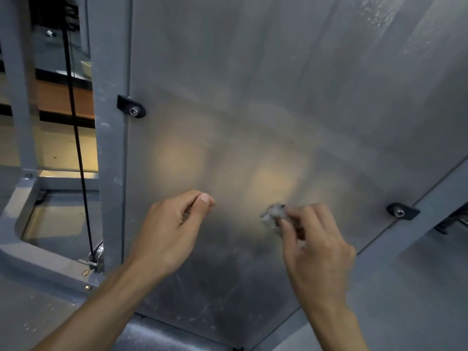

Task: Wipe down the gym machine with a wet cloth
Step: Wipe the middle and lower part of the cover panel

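Grey, frosted panel (253, 110) on the machine is what's getting wiped. Right hand (316, 247) pinches a small balled-up cloth (274, 216) at its fingertips, pressed on the panel's lower middle. Left hand (172, 231) sits just left of it, fingers curled with the thumb on top; can't tell if it holds anything. Most unwiped panel lies up and away from the cloth, so I'd guess the right hand strokes upward next.

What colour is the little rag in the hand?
Grey, a crumpled cloth pinched in the right hand, seen in the head view.
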`<move>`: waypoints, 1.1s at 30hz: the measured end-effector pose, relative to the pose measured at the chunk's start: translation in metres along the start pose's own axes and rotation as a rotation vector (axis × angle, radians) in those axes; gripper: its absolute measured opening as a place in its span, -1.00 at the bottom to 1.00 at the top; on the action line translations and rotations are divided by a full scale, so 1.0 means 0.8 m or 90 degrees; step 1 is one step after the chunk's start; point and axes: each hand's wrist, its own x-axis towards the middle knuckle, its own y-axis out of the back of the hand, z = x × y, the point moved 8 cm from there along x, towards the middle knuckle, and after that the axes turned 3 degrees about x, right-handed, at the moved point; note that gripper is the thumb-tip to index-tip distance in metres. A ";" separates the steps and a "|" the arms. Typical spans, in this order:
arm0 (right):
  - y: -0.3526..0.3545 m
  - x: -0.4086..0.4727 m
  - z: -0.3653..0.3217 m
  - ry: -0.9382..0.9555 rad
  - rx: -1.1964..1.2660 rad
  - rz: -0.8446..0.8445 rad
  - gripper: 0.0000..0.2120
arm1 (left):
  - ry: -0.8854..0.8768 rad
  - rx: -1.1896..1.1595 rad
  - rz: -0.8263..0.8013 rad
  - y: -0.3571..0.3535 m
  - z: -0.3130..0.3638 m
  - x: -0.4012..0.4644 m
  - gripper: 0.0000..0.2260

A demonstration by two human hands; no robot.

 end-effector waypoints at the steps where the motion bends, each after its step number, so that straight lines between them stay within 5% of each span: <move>1: 0.009 0.008 0.003 -0.013 0.012 0.024 -0.91 | -0.003 0.004 -0.004 -0.002 0.001 0.000 -0.68; 10: -0.059 -0.062 0.005 0.073 -0.056 -0.183 -0.90 | -0.042 0.033 -0.033 -0.011 0.009 -0.006 -0.65; 19: 0.012 0.010 0.008 0.052 -0.034 -0.008 -0.87 | -0.052 0.035 -0.030 -0.014 0.014 -0.008 -0.66; 26: -0.057 -0.084 0.037 0.061 -0.077 -0.206 -0.83 | -0.050 0.017 -0.039 -0.021 0.017 -0.010 -0.65; 33: 0.037 0.019 0.032 0.000 -0.022 0.024 -0.87 | -0.057 0.023 -0.053 -0.030 0.020 -0.011 -0.67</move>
